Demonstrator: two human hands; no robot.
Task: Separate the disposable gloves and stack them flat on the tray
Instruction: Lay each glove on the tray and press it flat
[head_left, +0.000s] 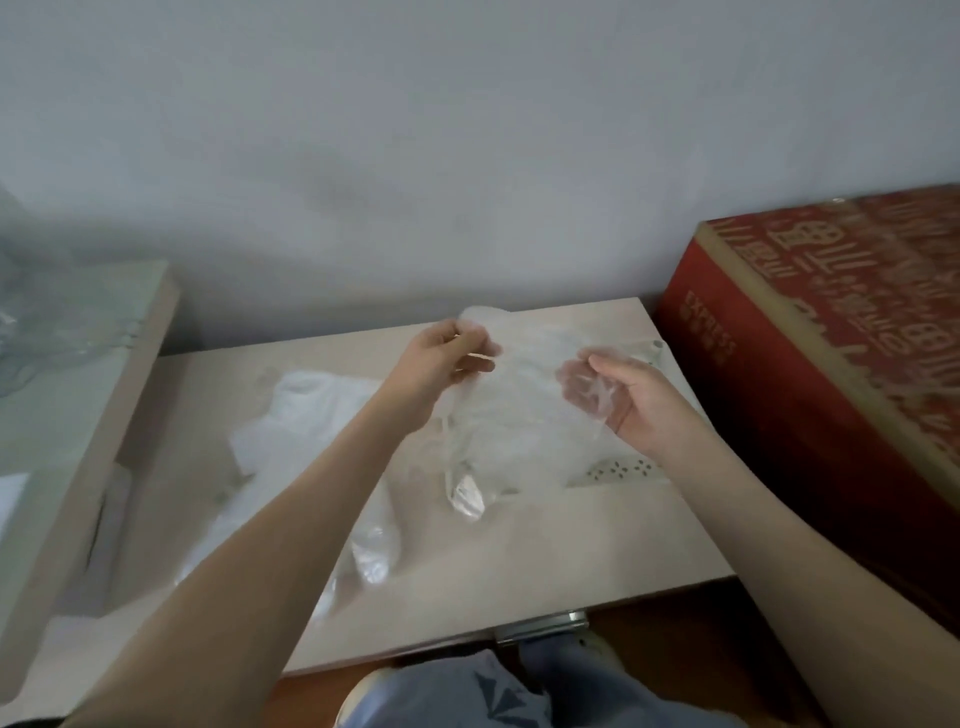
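Several thin clear gloves, stuck together as one bunch of gloves, held up in the air between both hands. Hung just above the white tray with the small holes, one lower finger part dangling toward the table; could not tell whether touching the tray or not. Pinched at the upper edge by the left hand, fingers and thumb closed on the film. Pinched at the other side by the right hand, fingers curled, with one thin layer drawn over the fingertips.

Judged as the separating step: pulling one glove away from the bunch. Saw nothing clearly laid flat on the tray yet, with most of the tray hidden behind the bunch.

Judged the next move so: needed a slow pull sideways with the right hand, holding the rest firm with the left, then laying the freed glove flat on the tray. Needed care, because of film so light and clinging.

Noticed further out on the table a white heap, gloves or wrapping, not possible to tell, and one loose clear piece nearer the front edge. Saw close at the right a red box, at the left a pale cabinet, behind all a grey wall.
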